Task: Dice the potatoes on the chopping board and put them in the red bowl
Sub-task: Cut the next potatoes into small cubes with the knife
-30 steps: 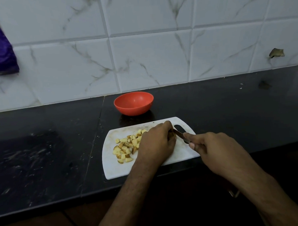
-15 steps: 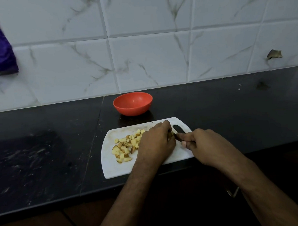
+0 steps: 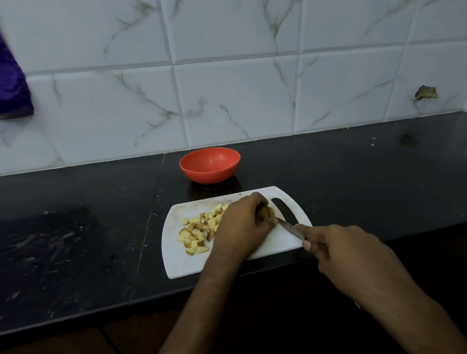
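Board point(image 3: 177, 262) sat mid-frame, near edge at the counter point(image 3: 69, 237) lip; open counter both sides. My left hand point(image 3: 242, 227) gripped the potato point(image 3: 266, 213). Right hand point(image 3: 348, 254) gripped the knife point(image 3: 289, 227), blade pointing upper-left at it. Dice point(image 3: 200, 229) lay left; bowl point(image 3: 210, 165) behind.

No readable text, labels, brand marks, numbers or signs anywhere in the head view.
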{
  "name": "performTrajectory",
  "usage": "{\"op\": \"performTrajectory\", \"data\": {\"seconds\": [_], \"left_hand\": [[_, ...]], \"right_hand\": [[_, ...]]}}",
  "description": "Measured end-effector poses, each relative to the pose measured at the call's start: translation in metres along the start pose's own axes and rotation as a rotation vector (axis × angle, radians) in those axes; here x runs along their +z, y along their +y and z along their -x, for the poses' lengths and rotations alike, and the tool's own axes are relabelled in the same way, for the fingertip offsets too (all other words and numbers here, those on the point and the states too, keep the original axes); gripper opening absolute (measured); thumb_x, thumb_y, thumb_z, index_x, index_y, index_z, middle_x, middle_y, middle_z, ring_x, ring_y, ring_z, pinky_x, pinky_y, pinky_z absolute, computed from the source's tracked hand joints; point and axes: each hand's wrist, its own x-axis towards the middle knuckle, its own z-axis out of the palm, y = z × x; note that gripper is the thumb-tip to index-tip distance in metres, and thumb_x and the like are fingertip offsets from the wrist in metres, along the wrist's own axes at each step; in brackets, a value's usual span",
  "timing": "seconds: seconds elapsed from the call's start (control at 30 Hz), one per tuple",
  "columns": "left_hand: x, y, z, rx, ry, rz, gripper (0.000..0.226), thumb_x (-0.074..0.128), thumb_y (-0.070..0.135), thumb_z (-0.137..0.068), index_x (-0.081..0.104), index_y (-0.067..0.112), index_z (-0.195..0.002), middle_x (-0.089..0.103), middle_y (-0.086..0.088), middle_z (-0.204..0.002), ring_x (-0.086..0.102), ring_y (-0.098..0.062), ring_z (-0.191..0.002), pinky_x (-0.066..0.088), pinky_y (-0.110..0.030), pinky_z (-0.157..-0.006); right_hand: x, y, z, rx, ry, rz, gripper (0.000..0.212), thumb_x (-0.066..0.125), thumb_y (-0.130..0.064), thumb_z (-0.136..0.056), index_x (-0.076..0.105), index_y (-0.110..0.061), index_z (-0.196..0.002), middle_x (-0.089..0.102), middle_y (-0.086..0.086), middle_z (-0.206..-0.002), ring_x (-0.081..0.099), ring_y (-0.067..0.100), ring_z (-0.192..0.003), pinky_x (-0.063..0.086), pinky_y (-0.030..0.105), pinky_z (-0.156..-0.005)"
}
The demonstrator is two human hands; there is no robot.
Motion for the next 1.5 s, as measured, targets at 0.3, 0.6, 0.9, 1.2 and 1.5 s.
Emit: {"op": "performTrajectory", "data": {"seconds": [0.3,0.6,0.9,1.2,1.5], "left_hand": [[-0.004,-0.006,0.004,-0.085,0.058,-0.037,0.045,0.077,0.043,-0.082,0.061,0.035,-0.123,0.063,0.018,-0.119,0.044,-0.008,-0.120,0.023,-0.033,-0.097],[-0.005,-0.004,0.007,-0.159,0.203,-0.190,0.034,0.076,0.051,-0.080,0.072,0.039,-0.111,0.069,0.018,-0.104,0.042,-0.011,-0.114,0.023,-0.035,-0.089],[-0.006,-0.003,0.007,-0.223,0.159,-0.195,0.043,0.074,0.053,-0.082,0.068,0.038,-0.122,0.068,0.017,-0.114,0.043,-0.011,-0.120,0.017,-0.034,-0.087],[-0.014,-0.010,0.012,-0.255,0.169,-0.218,0.025,0.066,0.031,-0.095,0.070,0.036,-0.119,0.068,0.015,-0.117,0.041,-0.012,-0.127,0.018,-0.039,-0.106],[-0.020,0.000,0.024,-0.112,0.413,-0.199,0.015,0.068,0.034,-0.093,0.074,0.034,-0.106,0.065,0.017,-0.110,0.038,-0.007,-0.122,0.015,-0.035,-0.101]], "right_hand": [[0.024,-0.002,-0.022,-0.028,0.184,-0.203,0.041,0.042,-0.047,-0.101,0.041,-0.052,-0.141,0.067,-0.014,-0.080,0.063,0.003,-0.075,0.058,0.031,-0.073],[0.052,0.000,-0.061,-0.145,0.348,-0.433,0.038,0.047,-0.043,-0.101,0.047,-0.057,-0.136,0.068,-0.018,-0.068,0.063,-0.001,-0.063,0.054,0.027,-0.059],[0.056,0.010,-0.068,-0.127,0.297,-0.566,0.034,0.048,-0.048,-0.100,0.053,-0.055,-0.132,0.068,-0.016,-0.068,0.064,0.001,-0.066,0.053,0.030,-0.064],[0.057,0.012,-0.068,-0.147,0.302,-0.601,0.035,0.049,-0.047,-0.100,0.052,-0.053,-0.135,0.067,-0.013,-0.066,0.061,0.002,-0.061,0.042,0.019,-0.056],[0.058,0.010,-0.066,-0.143,0.316,-0.596,0.037,0.049,-0.049,-0.099,0.051,-0.053,-0.135,0.068,-0.015,-0.067,0.063,0.000,-0.064,0.044,0.020,-0.058]]}}
